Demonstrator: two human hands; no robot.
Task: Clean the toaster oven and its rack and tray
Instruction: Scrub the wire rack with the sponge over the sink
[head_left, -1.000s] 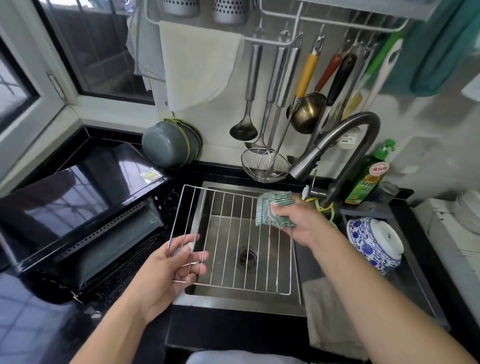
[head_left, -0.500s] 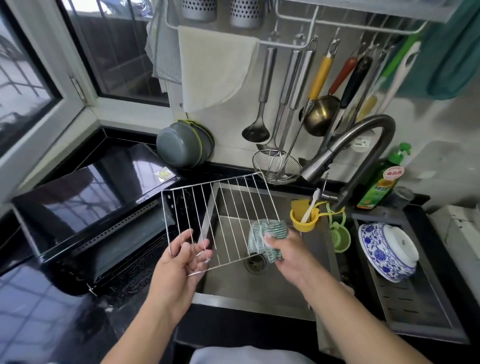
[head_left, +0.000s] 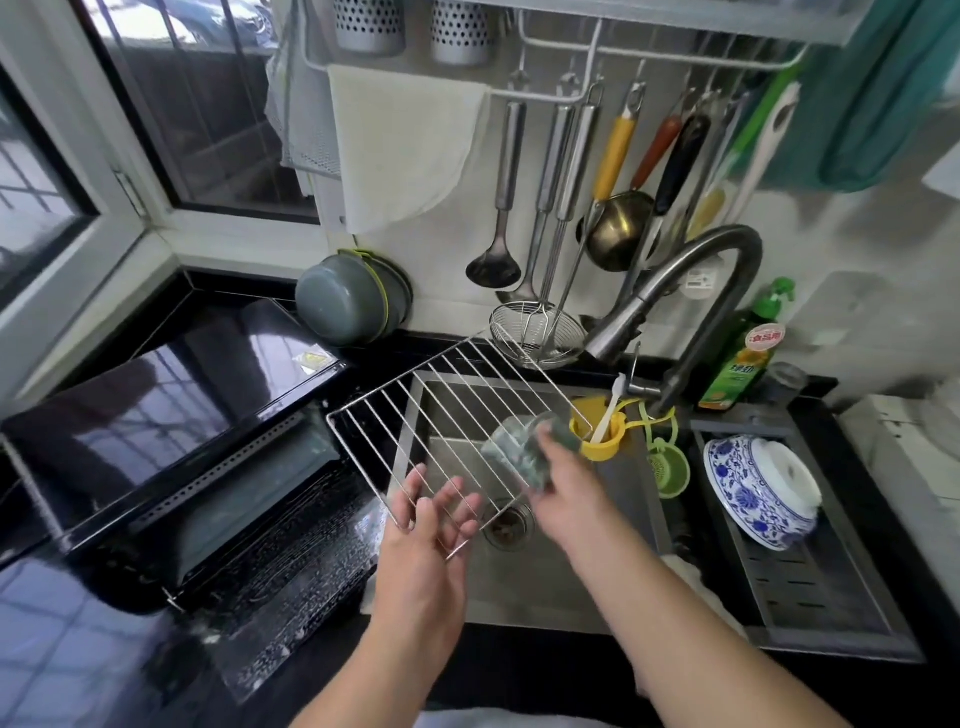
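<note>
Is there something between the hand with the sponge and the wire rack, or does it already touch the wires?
Nothing visible stands between them. The right hand presses the green sponge directly onto the wire rack, which the left hand holds tilted over the sink. The sponge is blurred.

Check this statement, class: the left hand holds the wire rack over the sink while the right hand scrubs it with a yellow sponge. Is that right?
One detail is wrong. The head view shows the right hand scrubbing with a green scouring pad, not a yellow sponge. The rest stands: the left hand holds the wire rack over the sink.
</note>
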